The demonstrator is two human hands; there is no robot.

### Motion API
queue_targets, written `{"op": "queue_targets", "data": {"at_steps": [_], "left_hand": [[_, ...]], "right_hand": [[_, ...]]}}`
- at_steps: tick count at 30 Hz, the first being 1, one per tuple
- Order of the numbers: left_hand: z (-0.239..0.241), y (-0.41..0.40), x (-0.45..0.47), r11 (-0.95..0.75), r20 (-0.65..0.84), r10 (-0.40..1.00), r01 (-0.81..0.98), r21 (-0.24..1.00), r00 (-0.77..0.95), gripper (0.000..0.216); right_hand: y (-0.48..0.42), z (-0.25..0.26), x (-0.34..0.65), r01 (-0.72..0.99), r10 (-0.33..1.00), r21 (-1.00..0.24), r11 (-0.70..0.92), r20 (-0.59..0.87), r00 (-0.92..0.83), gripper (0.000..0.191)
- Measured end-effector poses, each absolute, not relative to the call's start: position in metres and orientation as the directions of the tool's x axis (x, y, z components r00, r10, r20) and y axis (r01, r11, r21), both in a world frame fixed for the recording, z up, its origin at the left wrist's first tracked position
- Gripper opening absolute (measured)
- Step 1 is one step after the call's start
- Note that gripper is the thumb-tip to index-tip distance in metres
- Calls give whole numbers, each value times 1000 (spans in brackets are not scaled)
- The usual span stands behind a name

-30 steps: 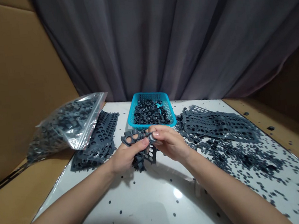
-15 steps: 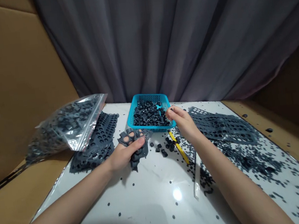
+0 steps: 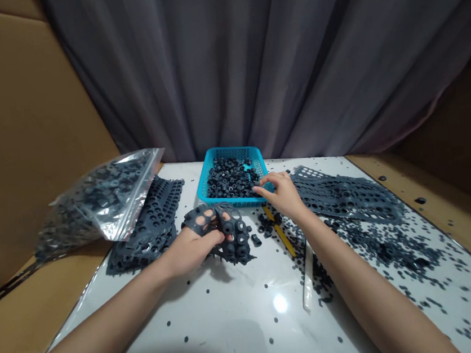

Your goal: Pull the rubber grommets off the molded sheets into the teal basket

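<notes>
My left hand (image 3: pixel 195 248) is closed round a piece of dark grey rubber sheet (image 3: pixel 237 247) with round holes and raised ring-shaped parts. Some of my fingers show through its holes. Over the right front corner of a blue plastic basket (image 3: pixel 204 197), my right hand (image 3: pixel 282 194) has thumb and forefinger apart, with nothing visible between them. Many small black rubber bushings (image 3: pixel 229 180) lie in the basket. A few more loose black pieces (image 3: pixel 256 240) are on the table beside the held sheet.
A clear zip bag (image 3: pixel 102 197) of dark parts leans at the left, by stacked perforated sheets (image 3: pixel 156 225). On the right lie more punched sheets (image 3: pixel 343 195), scattered black scraps (image 3: pixel 392 252), a yellow tool (image 3: pixel 284 239) and a white strip (image 3: pixel 309 278). Cardboard (image 3: pixel 6 140) and a grey curtain (image 3: pixel 226 64) surround the table.
My right thumb and forefinger have parted at the basket's corner, and that hand is slightly lower. The sheet in my left hand has turned, showing more of its raised rings.
</notes>
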State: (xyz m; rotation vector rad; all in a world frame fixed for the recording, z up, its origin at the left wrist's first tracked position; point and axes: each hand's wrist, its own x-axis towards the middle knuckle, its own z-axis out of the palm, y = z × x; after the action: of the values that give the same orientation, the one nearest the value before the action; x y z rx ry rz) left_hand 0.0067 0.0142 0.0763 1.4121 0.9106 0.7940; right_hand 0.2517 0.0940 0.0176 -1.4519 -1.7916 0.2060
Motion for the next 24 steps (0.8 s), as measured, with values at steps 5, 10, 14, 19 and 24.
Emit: {"op": "queue_targets", "data": {"at_steps": [5, 10, 14, 19, 24], "left_hand": [[75, 14, 8, 56, -62, 891, 26, 998, 450, 10], [74, 16, 7, 5, -6, 920, 6, 1000, 391, 11], [71, 20, 5, -10, 0, 947, 30, 999, 320, 17], [71, 23, 6, 6, -22, 979, 76, 997, 203, 22], [70, 25, 7, -38, 17, 980, 100, 994, 200, 28]], "right_hand": [[93, 19, 249, 705, 868, -597, 383, 493, -54, 26], [88, 34, 242, 389, 896, -811, 436, 431, -106, 22], [80, 47, 236, 113, 904, -910, 400, 371, -212, 24], [71, 58, 230, -50, 885, -923, 382, 381, -269, 32], [65, 66, 224, -39, 875, -918, 395, 388, -288, 37]]}}
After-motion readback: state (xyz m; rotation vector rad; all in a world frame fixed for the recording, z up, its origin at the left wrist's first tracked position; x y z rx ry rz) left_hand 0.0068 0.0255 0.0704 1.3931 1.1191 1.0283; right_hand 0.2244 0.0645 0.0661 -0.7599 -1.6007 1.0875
